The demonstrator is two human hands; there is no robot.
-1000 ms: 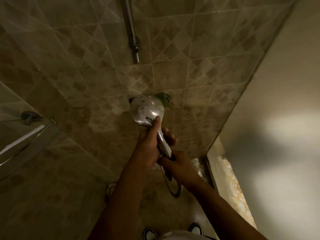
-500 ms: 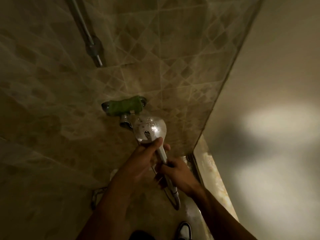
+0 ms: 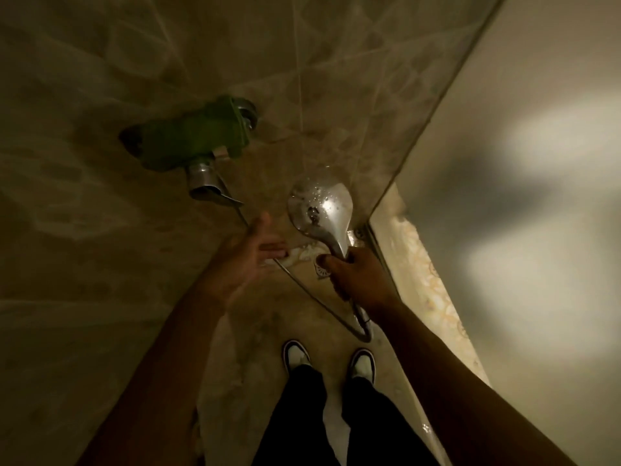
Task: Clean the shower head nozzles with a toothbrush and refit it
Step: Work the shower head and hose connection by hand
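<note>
Dim, yellowish light; fine detail poor. Right hand (image 3: 356,277) is clamped round the handle of the shower head (image 3: 321,206), which is off its mount and held in the air, chrome back with water drops turned up toward the person, nozzle face not visible. Left hand (image 3: 250,255) is free of it, fingers spread apart and holding nothing, just to the left of the shower head with a clear gap between. The hose (image 3: 316,299) leaves the bottom of the handle below the right hand, loops near the floor, then runs up and left, passing under the left hand. Above and left of the shower head, the mixer tap (image 3: 198,136) sits on the tiled wall (image 3: 100,230), its body wrapped in something green, chrome spout pointing down. A floor drain (image 3: 321,270) shows just below the shower head, partly covered by the right thumb. Right of the shower head, a glass panel edge (image 3: 433,109) runs diagonally, with a pale wall beyond it. Below the shower head, two shoes (image 3: 297,356) with white toes stand on the floor (image 3: 242,364), dark trousers above them. No toothbrush can be made out in this light.
</note>
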